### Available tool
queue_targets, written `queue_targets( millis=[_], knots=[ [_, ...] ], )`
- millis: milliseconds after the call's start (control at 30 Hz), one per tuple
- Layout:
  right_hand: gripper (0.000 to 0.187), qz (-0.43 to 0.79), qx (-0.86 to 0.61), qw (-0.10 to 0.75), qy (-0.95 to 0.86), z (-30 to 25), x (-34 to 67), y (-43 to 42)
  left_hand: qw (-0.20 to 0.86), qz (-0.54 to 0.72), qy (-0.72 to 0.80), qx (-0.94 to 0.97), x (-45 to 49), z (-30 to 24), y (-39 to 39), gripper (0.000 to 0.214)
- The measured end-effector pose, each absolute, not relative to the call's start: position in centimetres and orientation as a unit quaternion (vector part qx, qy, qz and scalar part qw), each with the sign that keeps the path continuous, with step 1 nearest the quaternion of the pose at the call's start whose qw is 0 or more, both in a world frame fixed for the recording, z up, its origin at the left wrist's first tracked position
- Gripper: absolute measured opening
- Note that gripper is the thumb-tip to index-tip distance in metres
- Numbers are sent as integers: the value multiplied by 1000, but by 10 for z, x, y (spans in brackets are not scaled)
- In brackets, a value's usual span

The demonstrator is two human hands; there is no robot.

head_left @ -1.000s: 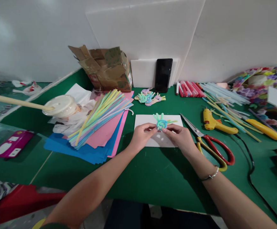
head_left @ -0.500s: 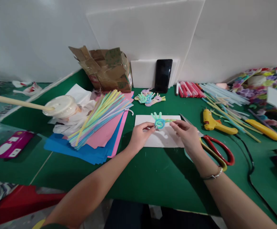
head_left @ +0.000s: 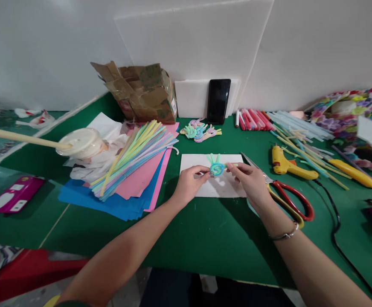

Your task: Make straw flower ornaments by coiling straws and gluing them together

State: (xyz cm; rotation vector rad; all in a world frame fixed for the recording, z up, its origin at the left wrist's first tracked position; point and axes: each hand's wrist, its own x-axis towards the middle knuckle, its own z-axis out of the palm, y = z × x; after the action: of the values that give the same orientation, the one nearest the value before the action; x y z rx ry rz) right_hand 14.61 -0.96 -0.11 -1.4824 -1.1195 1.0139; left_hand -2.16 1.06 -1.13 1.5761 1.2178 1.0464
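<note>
Between my two hands is a coiled pipe cleaner piece, blue and green in a spiral, with light green loops standing up from its top. My left hand pinches the coil's left edge with thumb and fingertips. On the other side, my right hand has its fingers closed on the yellow-green stems at the coil's right; its fingertips partly cover them. The piece is held just over a white board lying on the green table. Large scissors with red and yellow handles lie beside my right hand.
Coiled pipe cleaner pieces lie behind the board. Pipe cleaners cover coloured paper at left, near a lidded cup. A phone leans at the back. A yellow glue gun, its black cord and a yellow cutter lie right.
The coiled piece has shifted slightly right and down, and its loops have tilted a little. Both hands keep hold of it; the right fingers sit closer to the coil.
</note>
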Motion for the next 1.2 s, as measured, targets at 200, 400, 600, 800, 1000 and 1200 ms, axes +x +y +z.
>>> queue_targets(
  millis=[200,400,600,800,1000,1200],
  knots=[
    [35,449,-605,495,-432,-1,145,-10,401,422,489,650,-21,-11,10,9],
    [34,458,-591,500,-436,-2,145,-11,385,422,490,658,-22,-10,9,10],
    [36,449,-598,497,-441,-3,145,-10,390,422,490,655,-22,-11,10,9],
    [37,420,-609,497,-454,-6,148,-10,417,420,496,635,-22,-11,11,7],
    [35,425,-600,510,-446,-7,150,-9,433,418,495,626,-22,-11,11,5],
    [31,451,-595,494,-447,-4,145,-10,442,433,504,603,-21,-8,11,5]
  ],
)
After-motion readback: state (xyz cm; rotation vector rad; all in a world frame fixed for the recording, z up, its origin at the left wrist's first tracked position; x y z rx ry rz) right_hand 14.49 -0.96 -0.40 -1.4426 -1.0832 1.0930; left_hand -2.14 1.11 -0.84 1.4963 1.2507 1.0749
